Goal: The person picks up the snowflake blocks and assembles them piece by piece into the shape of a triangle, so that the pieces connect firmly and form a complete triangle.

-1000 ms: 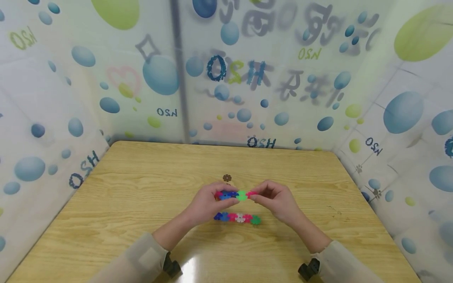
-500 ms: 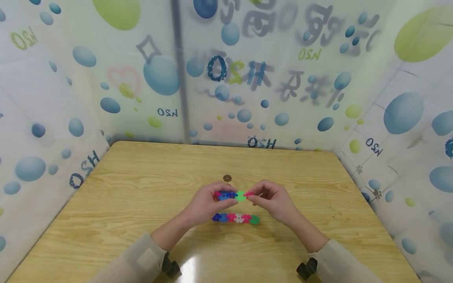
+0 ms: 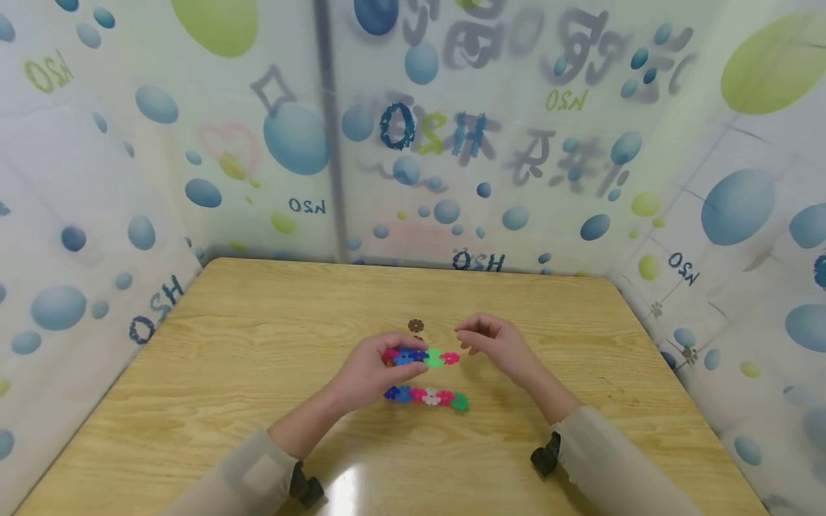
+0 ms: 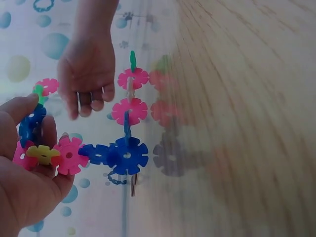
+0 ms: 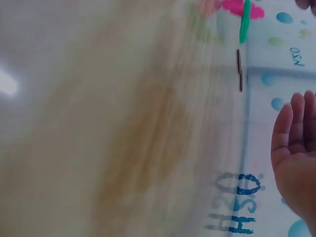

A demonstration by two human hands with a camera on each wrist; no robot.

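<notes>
My left hand pinches the left end of a short chain of snowflake discs, red, blue, green and pink, and holds it just above the table. In the left wrist view the same chain curls in my left palm. My right hand hovers just right of the chain's pink end. It touches nothing and its fingers are loosely curled. In the right wrist view its palm is bare. A second disc chain lies flat on the table below the held one, also visible in the left wrist view.
A single brown disc lies on the wooden table just beyond the hands. Bubble-patterned screens close in the table on the left, back and right. A black wrist camera mount shows at my right cuff.
My right hand has let go of the chain's right end and moved slightly up and away. My left hand still holds the chain in the same place.
</notes>
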